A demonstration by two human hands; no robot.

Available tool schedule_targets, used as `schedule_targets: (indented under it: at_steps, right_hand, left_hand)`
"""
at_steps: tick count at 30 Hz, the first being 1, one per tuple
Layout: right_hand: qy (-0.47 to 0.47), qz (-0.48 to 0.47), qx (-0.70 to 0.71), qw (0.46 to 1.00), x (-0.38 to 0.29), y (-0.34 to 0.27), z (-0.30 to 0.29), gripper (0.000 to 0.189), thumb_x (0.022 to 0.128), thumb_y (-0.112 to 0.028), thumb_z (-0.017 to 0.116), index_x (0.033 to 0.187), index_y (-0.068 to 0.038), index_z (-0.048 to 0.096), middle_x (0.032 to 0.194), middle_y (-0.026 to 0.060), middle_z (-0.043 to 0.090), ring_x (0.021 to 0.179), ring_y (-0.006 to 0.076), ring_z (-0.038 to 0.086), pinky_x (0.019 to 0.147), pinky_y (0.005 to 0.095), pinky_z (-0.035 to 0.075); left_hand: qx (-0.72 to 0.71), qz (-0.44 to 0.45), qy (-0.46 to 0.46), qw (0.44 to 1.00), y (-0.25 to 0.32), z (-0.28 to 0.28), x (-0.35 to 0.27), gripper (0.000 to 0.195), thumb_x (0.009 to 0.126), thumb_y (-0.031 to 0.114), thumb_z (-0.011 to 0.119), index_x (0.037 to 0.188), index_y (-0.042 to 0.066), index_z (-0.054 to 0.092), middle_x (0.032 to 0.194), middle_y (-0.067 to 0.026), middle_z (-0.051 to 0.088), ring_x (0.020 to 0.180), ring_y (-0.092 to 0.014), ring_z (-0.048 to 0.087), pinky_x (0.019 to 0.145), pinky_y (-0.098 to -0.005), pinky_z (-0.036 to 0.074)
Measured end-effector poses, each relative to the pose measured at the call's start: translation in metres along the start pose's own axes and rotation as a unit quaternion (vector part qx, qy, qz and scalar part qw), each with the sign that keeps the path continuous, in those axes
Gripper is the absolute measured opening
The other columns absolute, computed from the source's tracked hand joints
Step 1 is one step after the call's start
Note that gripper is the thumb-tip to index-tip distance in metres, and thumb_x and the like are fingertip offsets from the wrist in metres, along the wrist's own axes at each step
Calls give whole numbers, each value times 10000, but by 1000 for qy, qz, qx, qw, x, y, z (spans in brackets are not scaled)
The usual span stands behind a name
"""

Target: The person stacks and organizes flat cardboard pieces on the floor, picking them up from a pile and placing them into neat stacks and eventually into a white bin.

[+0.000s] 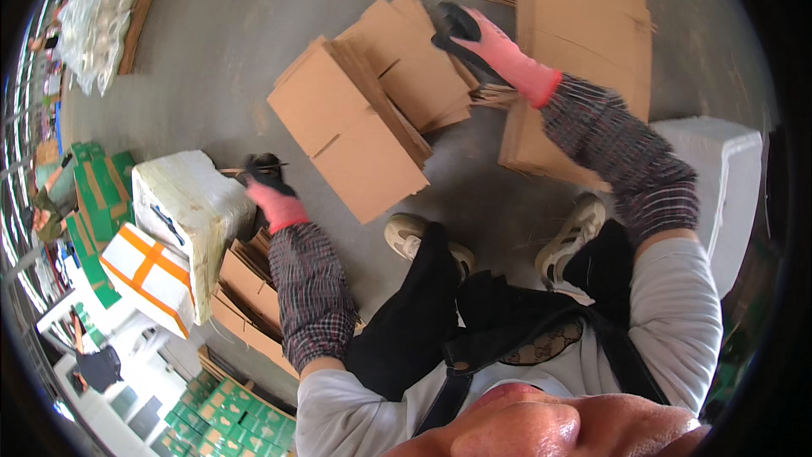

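Observation:
My right hand (485, 44), in a pink and black work glove, is at the far right edge of a stack of flattened cardboard boxes (412, 70). Its fingers are blurred, and I cannot tell if they grip the cardboard. A second flattened stack (355, 133) leans against that one on its near left side. My left hand (273, 193), gloved the same way, is beside a white foam box (196, 197). Something thin and dark shows at its fingers, too blurred to name or to tell if it is held.
More flattened cardboard (571, 44) lies at right, with a white foam box (710, 190) nearer me. A foam box with orange tape (149, 273) and a cardboard bundle (250, 292) are at left. Green cartons (101, 203) and a person (47, 212) are beyond. My shoes (571, 235) are on the concrete floor.

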State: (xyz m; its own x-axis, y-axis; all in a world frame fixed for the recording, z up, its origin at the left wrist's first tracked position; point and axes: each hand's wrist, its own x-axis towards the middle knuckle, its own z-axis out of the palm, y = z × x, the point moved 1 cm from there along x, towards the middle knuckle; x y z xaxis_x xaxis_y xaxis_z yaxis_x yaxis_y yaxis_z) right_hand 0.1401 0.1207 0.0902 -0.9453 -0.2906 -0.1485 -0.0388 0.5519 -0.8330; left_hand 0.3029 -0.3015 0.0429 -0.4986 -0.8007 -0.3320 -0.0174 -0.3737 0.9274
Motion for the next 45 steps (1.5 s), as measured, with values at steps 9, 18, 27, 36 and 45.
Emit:
schedule_targets:
  at_steps: [9, 18, 27, 36, 45]
  right_hand:
    - [65, 104, 185, 975, -231, -19, -175, 294, 889, -229, 486, 1081, -22, 570, 967, 128, 626, 865, 246, 583, 757, 351, 451]
    - [351, 278, -598, 665, -452, 127, -425, 494, 782, -240, 644, 1216, -76, 473, 1054, 162, 577, 990, 332, 546, 855, 396, 443]
    - [277, 237, 21, 931, -160, 239, -228, 782, 753, -510, 622, 1260, 43, 401, 1268, 225, 458, 1188, 325, 431, 973, 372, 348]
    - [230, 205, 409, 859, -43, 276, -219, 495, 801, -410, 625, 1089, -9, 590, 935, 46, 631, 816, 105, 589, 681, 247, 462]
    - [106, 247, 489, 830, -32, 274, -260, 469, 847, -377, 571, 1149, -18, 572, 1047, 30, 613, 908, 84, 568, 740, 229, 459]
  left_hand:
    - [181, -167, -617, 747, -43, 237, -428, 398, 850, 181, 594, 1184, -8, 486, 1100, -78, 563, 1026, -167, 513, 885, -293, 412]
    - [419, 176, -484, 748, -167, 240, -379, 589, 774, 335, 649, 1227, 23, 440, 1227, -217, 423, 1165, -347, 399, 987, -404, 330]
    - [632, 403, -370, 548, -207, 339, -357, 655, 831, 482, 519, 1375, 191, 299, 1367, -232, 269, 1241, -416, 282, 998, -580, 228]
    - [569, 458, -430, 531, -215, 334, -365, 641, 765, 388, 606, 1287, 81, 394, 1362, -206, 285, 1255, -399, 265, 1014, -567, 188]
    - [595, 390, -516, 477, -231, 347, -376, 597, 770, 487, 574, 1293, 228, 450, 1365, -163, 306, 1276, -379, 245, 1019, -584, 146]
